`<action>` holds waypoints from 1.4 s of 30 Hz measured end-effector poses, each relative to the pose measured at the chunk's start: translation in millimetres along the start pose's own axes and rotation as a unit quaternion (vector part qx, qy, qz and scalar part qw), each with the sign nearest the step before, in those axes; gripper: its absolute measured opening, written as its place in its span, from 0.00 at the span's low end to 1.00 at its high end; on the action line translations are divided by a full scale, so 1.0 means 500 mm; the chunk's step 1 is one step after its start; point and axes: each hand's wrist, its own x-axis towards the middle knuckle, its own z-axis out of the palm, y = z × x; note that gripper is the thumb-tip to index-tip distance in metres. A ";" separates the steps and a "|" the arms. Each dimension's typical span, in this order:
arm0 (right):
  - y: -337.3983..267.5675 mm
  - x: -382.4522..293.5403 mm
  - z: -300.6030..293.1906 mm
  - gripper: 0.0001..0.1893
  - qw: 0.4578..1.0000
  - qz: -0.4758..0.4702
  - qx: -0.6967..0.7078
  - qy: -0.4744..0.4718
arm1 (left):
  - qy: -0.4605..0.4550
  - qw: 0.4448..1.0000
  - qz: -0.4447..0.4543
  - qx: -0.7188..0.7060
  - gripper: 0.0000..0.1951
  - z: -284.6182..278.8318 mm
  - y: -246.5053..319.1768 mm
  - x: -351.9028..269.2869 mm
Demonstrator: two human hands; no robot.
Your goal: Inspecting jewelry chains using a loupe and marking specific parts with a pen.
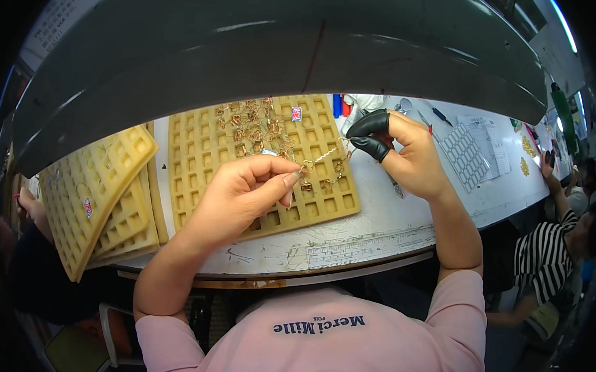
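A thin gold-coloured chain point(325, 155) with open flower-shaped links is stretched between my two hands, above a yellow tray point(198, 190) with square pockets. My left hand point(248, 190) pinches one end between thumb and forefinger. My right hand point(401, 146), with black finger cots on thumb and forefinger, grips the chain's other part at a link. Part of the chain hangs in a loop over the tray's right side. More chains with flower-shaped links point(255, 120) lie in rows across the tray's upper middle.
A dark curved lamp hood or cover point(272, 52) spans the view above the tray. Stacked yellow trays point(93, 190) stand at left. A clear ruler point(370, 247) lies along the table's front edge. A plastic sheet with oval cells point(464, 156) and papers lie at right. Co-workers sit on both sides.
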 end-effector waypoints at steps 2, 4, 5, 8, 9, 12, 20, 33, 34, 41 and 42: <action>0.001 0.000 0.001 0.06 1.000 0.003 -0.005 -0.004 | -0.014 0.999 -0.034 -0.011 0.09 -0.005 -0.002 0.002; 0.003 -0.001 0.002 0.06 1.000 0.021 -0.001 -0.007 | -0.018 0.995 -0.065 -0.077 0.08 -0.004 0.001 0.003; 0.008 -0.001 0.006 0.06 1.000 0.017 -0.001 -0.002 | -0.026 0.992 -0.075 -0.096 0.08 -0.005 0.003 0.003; 0.021 -0.004 0.010 0.05 0.999 0.006 -0.037 -0.011 | -0.047 0.984 -0.097 -0.143 0.08 -0.007 0.004 0.007; 0.021 -0.003 0.015 0.06 0.998 0.035 -0.045 -0.021 | -0.052 0.981 -0.104 -0.155 0.09 -0.010 0.003 0.007; 0.003 0.001 0.017 0.09 0.995 0.022 -0.055 -0.079 | -0.054 0.977 -0.118 -0.169 0.09 -0.014 0.003 0.008; -0.009 -0.015 0.064 0.15 0.985 -0.009 0.112 -0.133 | -0.048 0.990 -0.089 -0.103 0.08 0.002 0.002 0.009; 0.007 -0.007 0.049 0.05 0.910 0.168 0.377 -0.031 | -0.065 0.993 -0.070 -0.072 0.09 0.001 0.005 -0.001; 0.009 -0.007 0.049 0.05 0.911 0.162 0.376 -0.034 | -0.064 0.993 -0.070 -0.069 0.09 0.002 0.007 -0.001; 0.006 -0.005 0.052 0.08 0.902 0.166 0.389 -0.080 | -0.082 0.985 -0.092 -0.124 0.11 -0.006 0.005 0.002; -0.001 -0.006 0.052 0.09 0.905 0.163 0.382 -0.091 | -0.090 0.982 -0.095 -0.137 0.11 -0.008 0.005 0.001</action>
